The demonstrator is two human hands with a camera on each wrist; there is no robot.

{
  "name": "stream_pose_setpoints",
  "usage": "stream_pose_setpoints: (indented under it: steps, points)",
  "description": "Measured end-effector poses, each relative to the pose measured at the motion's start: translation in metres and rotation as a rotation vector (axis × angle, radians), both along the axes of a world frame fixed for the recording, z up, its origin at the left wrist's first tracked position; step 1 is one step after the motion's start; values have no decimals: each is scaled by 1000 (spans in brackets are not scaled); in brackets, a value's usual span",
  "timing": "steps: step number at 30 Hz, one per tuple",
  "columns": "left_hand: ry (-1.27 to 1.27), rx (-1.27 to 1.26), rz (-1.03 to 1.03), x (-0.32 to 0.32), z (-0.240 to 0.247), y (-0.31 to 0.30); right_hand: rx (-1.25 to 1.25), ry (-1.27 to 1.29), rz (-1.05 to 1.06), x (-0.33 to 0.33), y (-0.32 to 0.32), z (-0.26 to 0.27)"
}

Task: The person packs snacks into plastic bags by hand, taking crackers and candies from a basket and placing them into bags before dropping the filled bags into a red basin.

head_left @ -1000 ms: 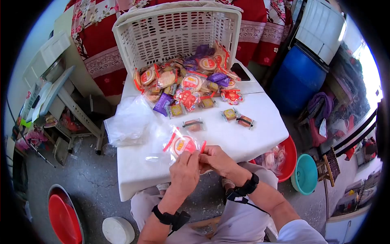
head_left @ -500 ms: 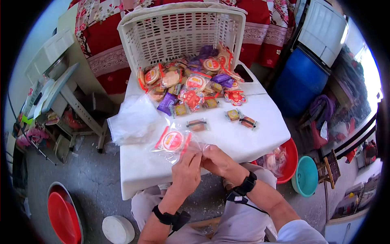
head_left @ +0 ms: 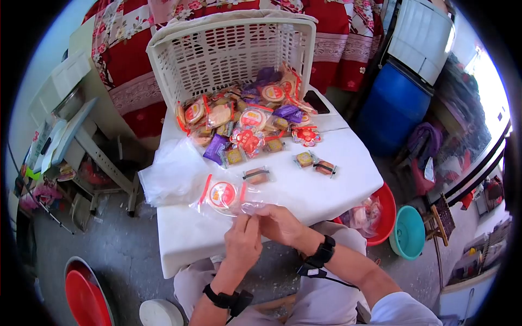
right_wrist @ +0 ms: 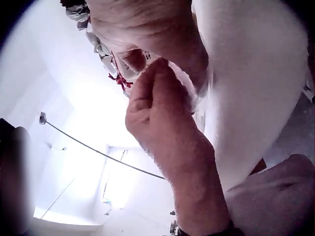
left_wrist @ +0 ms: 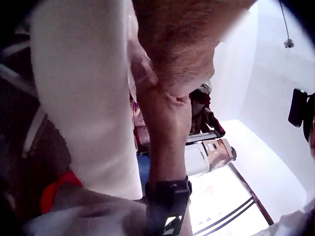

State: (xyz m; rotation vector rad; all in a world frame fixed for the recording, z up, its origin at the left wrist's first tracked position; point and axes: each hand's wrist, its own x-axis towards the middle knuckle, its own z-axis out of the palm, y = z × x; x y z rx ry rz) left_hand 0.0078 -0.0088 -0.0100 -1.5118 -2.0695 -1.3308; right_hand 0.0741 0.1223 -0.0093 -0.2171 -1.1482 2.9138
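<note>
Close to the table's front edge, both hands pinch the gathered end of a clear plastic bag (head_left: 251,207). Inside the bag lies a round cracker packet (head_left: 223,194) with red strips and a red-and-white print. My left hand (head_left: 243,242) has curled fingers at the bag's end. My right hand (head_left: 280,223) meets it there, its fingertips right against the left ones. In the right wrist view the left hand (right_wrist: 167,108) shows curled fingers beside the right hand (right_wrist: 152,29); the left wrist view shows mostly the backs of hands and the right wrist.
A tipped white basket (head_left: 228,60) spills cracker packets, purple packets (head_left: 216,148) and small wrapped cakes (head_left: 256,175) onto the white table (head_left: 337,179). A stack of clear bags (head_left: 173,174) lies left. A phone (head_left: 315,102) lies back right; red (head_left: 387,206) and teal (head_left: 409,232) basins stand on the floor.
The cracker packet has moved left, away from the fingers, and now lies flatter within the bag. Both hands stay together at the bag's end, shifting slightly.
</note>
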Motion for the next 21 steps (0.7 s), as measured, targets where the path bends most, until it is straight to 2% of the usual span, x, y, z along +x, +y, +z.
stream_pose_setpoints:
  steps: [1,4,8,10,12,14,15,16,18,21]
  points:
    - [4,1,-6,2,0,1,-127,15,4,-4,-3,2]
    - [47,12,-24,6,0,2,-170,-54,-70,-12,-8,16]
    - [37,-13,11,1,2,-1,-142,-19,-111,-16,-8,14]
    - [59,0,20,-2,3,-1,-159,-41,-50,-13,-8,17]
    - [75,34,32,-4,3,-1,-99,-4,-101,-10,-4,16]
    - [85,0,53,-5,-1,-2,235,-186,-22,1,2,33]
    - [90,-42,81,-7,-2,-3,452,-248,-56,5,5,36]
    - [95,-39,79,-7,-1,-3,454,-244,-60,11,14,44]
    - [75,-68,95,-8,-1,-1,974,-430,187,22,40,65]
    - [66,-109,81,-7,-8,3,1084,-338,-195,8,84,68]
